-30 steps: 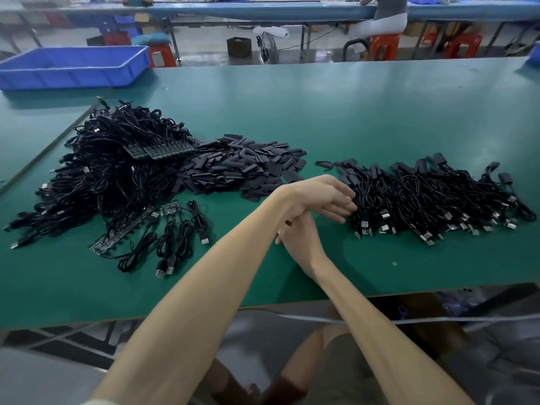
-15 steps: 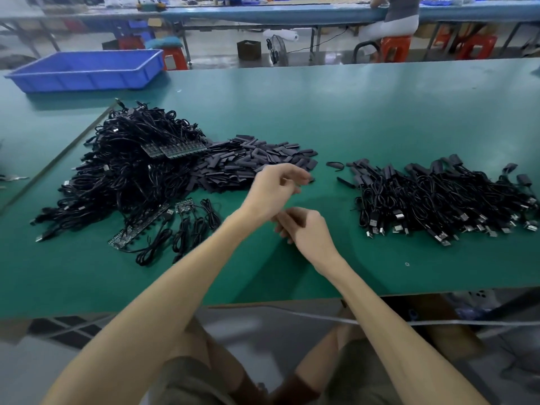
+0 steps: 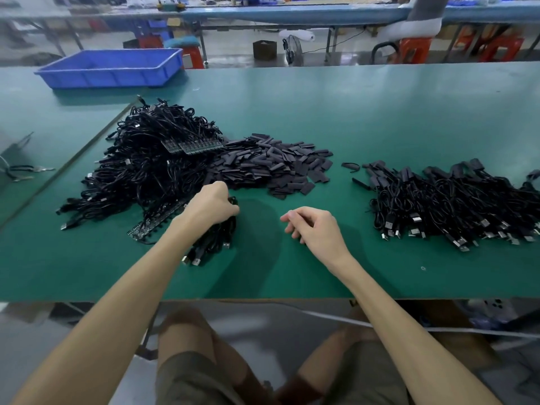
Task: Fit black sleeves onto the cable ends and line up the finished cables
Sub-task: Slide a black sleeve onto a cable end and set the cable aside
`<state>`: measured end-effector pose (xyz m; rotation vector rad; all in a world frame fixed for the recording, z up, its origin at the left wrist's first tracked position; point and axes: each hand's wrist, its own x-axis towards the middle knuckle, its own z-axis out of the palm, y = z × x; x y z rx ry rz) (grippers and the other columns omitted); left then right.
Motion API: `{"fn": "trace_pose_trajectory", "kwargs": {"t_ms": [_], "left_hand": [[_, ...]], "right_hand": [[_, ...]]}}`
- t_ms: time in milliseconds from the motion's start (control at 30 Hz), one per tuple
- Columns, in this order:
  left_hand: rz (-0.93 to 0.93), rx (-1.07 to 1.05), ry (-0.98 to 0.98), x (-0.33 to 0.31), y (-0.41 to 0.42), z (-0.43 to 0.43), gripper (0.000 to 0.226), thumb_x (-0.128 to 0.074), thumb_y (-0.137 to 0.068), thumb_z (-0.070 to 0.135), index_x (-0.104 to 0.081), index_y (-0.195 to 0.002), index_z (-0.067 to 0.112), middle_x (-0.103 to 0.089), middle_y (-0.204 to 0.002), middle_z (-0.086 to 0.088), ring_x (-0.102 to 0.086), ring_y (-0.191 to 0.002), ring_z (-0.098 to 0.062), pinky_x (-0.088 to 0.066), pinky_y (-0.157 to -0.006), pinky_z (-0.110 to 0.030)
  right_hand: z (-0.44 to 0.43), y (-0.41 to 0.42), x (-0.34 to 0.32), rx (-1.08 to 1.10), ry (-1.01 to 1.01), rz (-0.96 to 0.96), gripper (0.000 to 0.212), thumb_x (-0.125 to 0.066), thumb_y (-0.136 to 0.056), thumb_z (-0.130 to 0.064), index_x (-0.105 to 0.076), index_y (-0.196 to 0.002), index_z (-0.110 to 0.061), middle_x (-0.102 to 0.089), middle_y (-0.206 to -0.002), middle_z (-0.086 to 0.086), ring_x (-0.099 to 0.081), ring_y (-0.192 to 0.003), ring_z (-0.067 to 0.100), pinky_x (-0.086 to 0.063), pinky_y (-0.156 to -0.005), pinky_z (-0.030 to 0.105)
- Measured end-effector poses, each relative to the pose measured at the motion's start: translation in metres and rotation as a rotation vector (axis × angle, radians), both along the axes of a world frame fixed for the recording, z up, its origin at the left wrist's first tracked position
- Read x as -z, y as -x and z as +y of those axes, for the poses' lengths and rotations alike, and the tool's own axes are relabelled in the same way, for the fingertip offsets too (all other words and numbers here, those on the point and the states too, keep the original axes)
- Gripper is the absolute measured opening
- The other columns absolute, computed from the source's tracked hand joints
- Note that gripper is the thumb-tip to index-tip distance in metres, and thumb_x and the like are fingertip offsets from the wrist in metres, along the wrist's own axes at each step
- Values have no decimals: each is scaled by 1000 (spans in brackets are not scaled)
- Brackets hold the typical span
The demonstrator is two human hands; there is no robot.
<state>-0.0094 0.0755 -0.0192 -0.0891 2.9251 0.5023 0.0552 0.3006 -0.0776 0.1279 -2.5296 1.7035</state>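
A big tangle of black cables (image 3: 140,168) lies at the left of the green table (image 3: 350,112). Beside it sits a heap of flat black sleeves (image 3: 274,168). At the right lies a row of sleeved cables (image 3: 453,206) with their USB plugs toward me. My left hand (image 3: 211,206) grips a small bundle of cables (image 3: 213,244) in front of the tangle. A green circuit strip (image 3: 152,222) lies just left of that bundle. My right hand (image 3: 315,228) hovers over bare table with loosely curled fingers, holding nothing.
A blue plastic bin (image 3: 114,67) stands at the back left. Small metal tools (image 3: 20,172) lie at the far left edge. Across the aisle, another person (image 3: 420,16) sits on an orange stool at a second bench. The table's front edge runs just below my forearms.
My left hand has swung from the right-hand row across to the left and taken hold of the small cable bundle. My right hand has drifted slightly right and stays empty.
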Motion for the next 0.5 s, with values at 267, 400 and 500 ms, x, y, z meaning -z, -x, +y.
{"fn": "trace_pose_trajectory", "kwargs": {"t_ms": [267,400,500], "left_hand": [[72,276,-394,-4,-19,35,16,-79,-85,24,-71,-98,17,-73,-89,0,-67,-71,-8,-54,-65,-21],[50,419,-593,-2,-37,48,19,-82,-84,21,-75,-101,13,-77,-86,-2,-74,-80,-17,-60,-83,-34],[34,449,-702,0,-39,44,13,-74,-93,18,-74,-106,16,-79,-85,-2,-76,-79,-17,-60,-83,-30]], "right_hand": [[0,0,-2,46,39,-1,26,-54,-106,-24,-77,-104,-12,-77,-83,-1,-62,-58,1,-50,-57,18],[0,2,-2,74,5,-20,39,-44,-109,-41,-75,-109,-16,-76,-76,0,-61,-53,12,-52,-62,28],[-1,2,-2,58,100,-57,55,-36,-107,-54,-73,-116,-13,-77,-89,6,-71,-70,26,-56,-69,40]]}}
